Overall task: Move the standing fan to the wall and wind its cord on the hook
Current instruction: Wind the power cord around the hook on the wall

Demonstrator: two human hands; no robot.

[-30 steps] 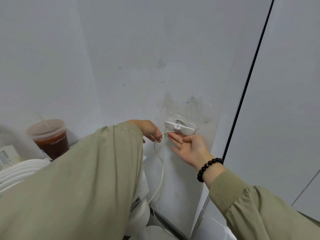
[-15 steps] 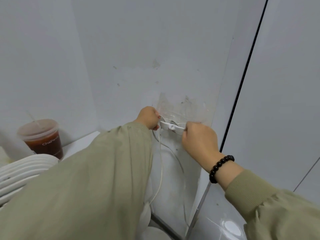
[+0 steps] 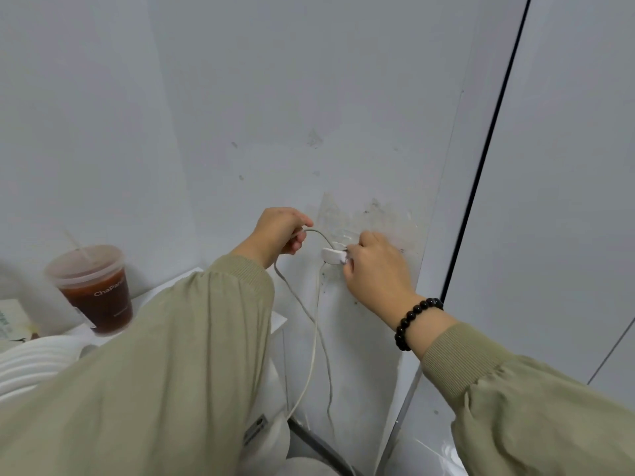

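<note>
Left hand: the left hand (image 3: 280, 233) is raised against the wall, fingers curled together and pinching the cord, which arcs out of the grip toward the hook
Right hand: the right hand (image 3: 372, 266) is closed at the right end of the hook, fingertips pressed on the white piece; whether a strand of cord lies under those fingers cannot be told
Hook: the white hook (image 3: 333, 254) is fixed low on the wall, on a patch of scuffed, peeling surface, and lies between the two hands
Cord: the cord (image 3: 311, 333) is pale and thin; one strand curves from the left hand over to the hook, and two strands hang from there, cross partway down and drop toward the floor
Fan: the white fan (image 3: 29, 364) shows only as a ribbed rim at the lower left edge, close to the wall, mostly hidden by the left sleeve
Wall: the grey wall (image 3: 309, 97) carries small marks above the hook
In the way: the green left sleeve (image 3: 154, 372) fills the lower left and covers the lower run of cord and most of the fan
Nearby: a lidded plastic cup (image 3: 94, 286) of dark drink with a straw stands on a white ledge (image 3: 276, 319) left of the hands, well apart from the hook
Wrist: a black bead bracelet (image 3: 412, 319) circles the right wrist
Right side: a dark vertical seam (image 3: 481, 166) divides the wall from a pale panel
</note>
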